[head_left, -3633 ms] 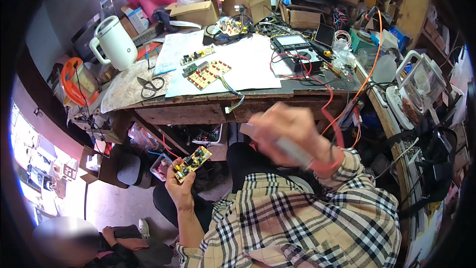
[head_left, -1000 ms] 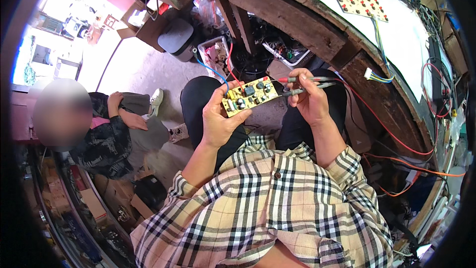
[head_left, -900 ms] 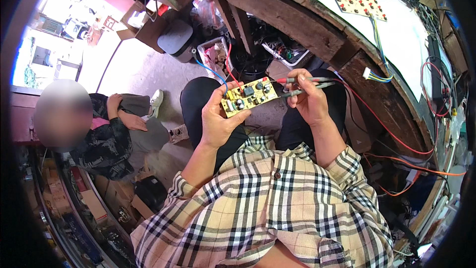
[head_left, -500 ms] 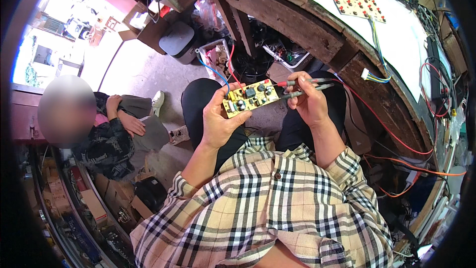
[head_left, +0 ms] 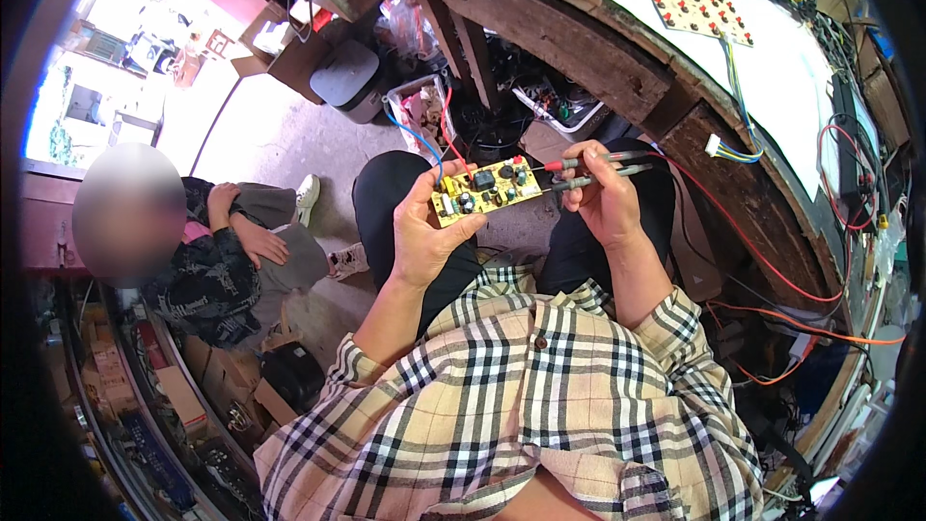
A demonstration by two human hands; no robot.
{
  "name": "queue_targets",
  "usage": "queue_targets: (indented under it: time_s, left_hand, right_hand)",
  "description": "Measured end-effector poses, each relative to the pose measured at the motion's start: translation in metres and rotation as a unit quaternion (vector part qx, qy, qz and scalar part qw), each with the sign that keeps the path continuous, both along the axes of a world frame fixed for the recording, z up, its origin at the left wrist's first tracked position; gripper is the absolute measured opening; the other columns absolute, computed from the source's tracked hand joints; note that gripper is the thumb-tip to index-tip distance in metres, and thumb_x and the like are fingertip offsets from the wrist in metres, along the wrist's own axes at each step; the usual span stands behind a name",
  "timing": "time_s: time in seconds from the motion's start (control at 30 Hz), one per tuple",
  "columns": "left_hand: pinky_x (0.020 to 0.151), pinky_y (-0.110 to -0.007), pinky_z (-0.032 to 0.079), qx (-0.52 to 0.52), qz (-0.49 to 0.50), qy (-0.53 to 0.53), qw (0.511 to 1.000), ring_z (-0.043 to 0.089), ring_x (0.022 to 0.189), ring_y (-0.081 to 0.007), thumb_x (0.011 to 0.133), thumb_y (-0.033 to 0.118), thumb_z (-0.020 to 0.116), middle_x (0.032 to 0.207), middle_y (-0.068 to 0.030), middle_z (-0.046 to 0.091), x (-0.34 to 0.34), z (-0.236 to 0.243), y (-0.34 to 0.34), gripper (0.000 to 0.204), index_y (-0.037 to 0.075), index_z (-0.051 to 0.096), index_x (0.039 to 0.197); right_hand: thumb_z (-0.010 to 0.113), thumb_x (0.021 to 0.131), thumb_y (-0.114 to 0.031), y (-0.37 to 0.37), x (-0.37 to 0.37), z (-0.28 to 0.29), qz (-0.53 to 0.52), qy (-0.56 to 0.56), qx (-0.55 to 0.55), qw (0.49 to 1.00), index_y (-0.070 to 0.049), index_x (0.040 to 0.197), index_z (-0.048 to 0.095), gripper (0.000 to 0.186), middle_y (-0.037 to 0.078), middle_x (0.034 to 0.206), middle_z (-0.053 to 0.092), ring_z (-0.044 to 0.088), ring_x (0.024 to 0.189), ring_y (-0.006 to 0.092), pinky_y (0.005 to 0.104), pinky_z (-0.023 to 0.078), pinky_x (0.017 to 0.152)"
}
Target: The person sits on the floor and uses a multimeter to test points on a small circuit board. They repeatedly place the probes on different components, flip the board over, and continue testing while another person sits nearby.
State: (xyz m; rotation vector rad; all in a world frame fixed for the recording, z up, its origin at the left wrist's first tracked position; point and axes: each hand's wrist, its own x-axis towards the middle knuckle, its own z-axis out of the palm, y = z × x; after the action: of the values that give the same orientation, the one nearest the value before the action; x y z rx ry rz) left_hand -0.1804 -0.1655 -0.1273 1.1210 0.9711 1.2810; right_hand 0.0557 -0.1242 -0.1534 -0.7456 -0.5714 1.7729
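At the far left one other person [head_left: 207, 251] sits on the floor. The left hand [head_left: 424, 232] is closed around one small yellow circuit board [head_left: 485, 191] and holds it over the lap, with one blue wire [head_left: 415, 135] and one red wire [head_left: 453, 140] rising from the board. The right hand [head_left: 598, 198] grips two probes [head_left: 598, 167], one red and one dark, their tips touching the board's right end. At the right stands one wooden table [head_left: 579, 39], and on its white sheet lies one more board [head_left: 699, 5].
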Motion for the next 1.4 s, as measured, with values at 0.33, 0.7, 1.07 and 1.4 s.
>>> queue_targets:
  time_s: [0.33,0.7,1.07,1.4]
  left_hand:
    - [0.096,-0.029,0.045,0.024,-0.005,0.095,0.995,0.055,0.111,-0.0147,0.072,-0.007,0.074,0.126,-0.0141,0.055,0.000,-0.001,-0.002,0.060,-0.004,0.046,0.125]
    - [0.092,-0.030,0.048,0.210,0.022,0.271,0.939,0.059,0.109,-0.0195,0.066,-0.008,0.077,0.121,-0.0160,0.059,0.003,-0.006,-0.002,0.056,-0.001,0.056,0.118]
    - [0.092,-0.031,0.049,0.222,0.026,0.290,0.931,0.061,0.109,-0.0234,0.066,-0.007,0.076,0.121,-0.0158,0.061,0.002,0.002,0.001,0.058,0.003,0.056,0.120]
    - [0.091,-0.031,0.050,0.224,0.022,0.289,0.931,0.062,0.108,-0.0238,0.066,-0.006,0.076,0.121,-0.0145,0.061,0.002,0.002,0.001,0.059,0.004,0.056,0.121]
  right_hand:
    - [0.047,0.098,-0.025,0.000,-0.001,-0.001,-0.014,0.003,0.010,1.000,-0.003,0.098,0.056,0.024,0.006,0.076,0.057,0.056,0.057,0.0116,0.0255,0.048,0.052]
    - [0.045,0.099,-0.026,0.001,-0.002,-0.003,-0.035,-0.014,0.015,0.999,-0.002,0.098,0.055,0.026,0.010,0.081,0.061,0.056,0.058,0.0109,0.0250,0.048,0.053]
    - [0.047,0.097,-0.023,0.002,-0.001,-0.001,0.003,0.001,-0.008,1.000,-0.003,0.098,0.057,0.023,0.005,0.076,0.059,0.055,0.051,0.0104,0.0238,0.048,0.048]
    - [0.048,0.096,-0.022,0.002,-0.001,-0.002,0.013,-0.005,-0.018,1.000,-0.003,0.099,0.057,0.021,0.006,0.079,0.059,0.054,0.052,0.0112,0.0235,0.046,0.047]
